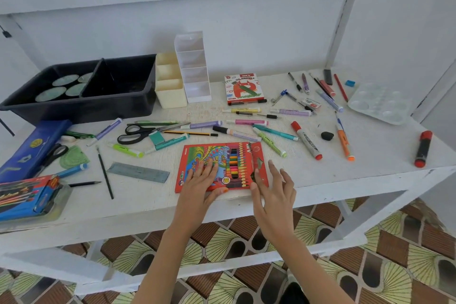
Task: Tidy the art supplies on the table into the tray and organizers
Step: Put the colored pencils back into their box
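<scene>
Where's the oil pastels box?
In the head view, the oil pastels box lies flat at the back of the table, right of centre, just right of the white organizer and left of the compass.

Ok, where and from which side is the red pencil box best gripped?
Take the colour pencil box by its closed left edge, coming from the left: it lies flat, and the flap on its right looks open, so pencils might slide out there. The left hand rests flat on it.
</scene>
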`<state>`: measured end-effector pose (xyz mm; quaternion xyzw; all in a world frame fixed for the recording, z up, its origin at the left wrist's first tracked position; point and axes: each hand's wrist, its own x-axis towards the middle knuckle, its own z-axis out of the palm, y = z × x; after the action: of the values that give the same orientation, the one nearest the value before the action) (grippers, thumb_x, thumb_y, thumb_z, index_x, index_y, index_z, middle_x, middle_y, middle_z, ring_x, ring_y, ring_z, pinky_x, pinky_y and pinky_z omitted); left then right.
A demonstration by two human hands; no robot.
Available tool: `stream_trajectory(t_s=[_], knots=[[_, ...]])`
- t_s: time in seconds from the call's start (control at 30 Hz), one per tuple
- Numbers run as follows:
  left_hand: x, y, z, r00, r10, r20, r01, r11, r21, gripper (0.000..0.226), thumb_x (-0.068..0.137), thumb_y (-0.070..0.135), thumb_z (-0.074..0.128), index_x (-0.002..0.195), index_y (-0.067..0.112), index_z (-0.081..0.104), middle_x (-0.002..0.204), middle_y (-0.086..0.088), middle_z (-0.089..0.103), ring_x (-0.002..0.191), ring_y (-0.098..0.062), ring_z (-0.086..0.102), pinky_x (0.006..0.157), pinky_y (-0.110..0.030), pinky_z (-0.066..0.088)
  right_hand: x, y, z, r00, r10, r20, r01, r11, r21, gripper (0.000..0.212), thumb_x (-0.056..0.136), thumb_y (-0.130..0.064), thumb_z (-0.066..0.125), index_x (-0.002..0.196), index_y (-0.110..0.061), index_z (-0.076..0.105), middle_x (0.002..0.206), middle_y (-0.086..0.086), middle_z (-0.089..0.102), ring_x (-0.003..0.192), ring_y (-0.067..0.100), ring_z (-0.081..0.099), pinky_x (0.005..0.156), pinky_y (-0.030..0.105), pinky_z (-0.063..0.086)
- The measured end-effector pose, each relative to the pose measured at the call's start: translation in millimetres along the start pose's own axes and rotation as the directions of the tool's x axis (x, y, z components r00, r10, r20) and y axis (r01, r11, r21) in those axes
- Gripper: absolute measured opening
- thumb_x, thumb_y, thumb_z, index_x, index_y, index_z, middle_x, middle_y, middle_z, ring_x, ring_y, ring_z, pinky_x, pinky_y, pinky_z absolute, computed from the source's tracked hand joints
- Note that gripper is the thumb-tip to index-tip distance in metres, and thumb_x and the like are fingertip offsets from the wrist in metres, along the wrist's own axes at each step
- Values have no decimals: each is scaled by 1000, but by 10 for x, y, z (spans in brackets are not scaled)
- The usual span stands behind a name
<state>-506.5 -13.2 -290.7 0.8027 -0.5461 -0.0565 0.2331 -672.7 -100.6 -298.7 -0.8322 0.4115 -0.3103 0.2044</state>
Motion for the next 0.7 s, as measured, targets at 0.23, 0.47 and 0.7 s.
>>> stream_trajectory(t_s=[0.23,0.47,0.7], knots=[[-16,16,42,997,-15,-73,14,1000,-18,82,85,72,7,145,21,26,152,10,17,141,-3,-1,118,-32,3,-38,24,46,987,-76,141,100,981,-167,67,93,-60,19,143,-19,38,153,-5,27,140,19,11,107,35,9],[-25,173,87,987,-98,-130,99,995,7,87,82,72,1,146,20,27,153,9,18,140,-2,1,115,-25,-5,184,-21,-97,981,-110,158,121,991,-62,66,87,-59,20,129,-22,54,137,-9,45,114,11,24,85,24,15],[82,462,84,929,-280,-242,257,959,-122,44,94,29,52,135,14,48,144,-1,43,137,-16,32,117,-35,12,348,32,-247,984,60,169,-119,925,362,35,98,-27,44,129,-16,54,118,-4,47,109,5,41,92,32,47]])
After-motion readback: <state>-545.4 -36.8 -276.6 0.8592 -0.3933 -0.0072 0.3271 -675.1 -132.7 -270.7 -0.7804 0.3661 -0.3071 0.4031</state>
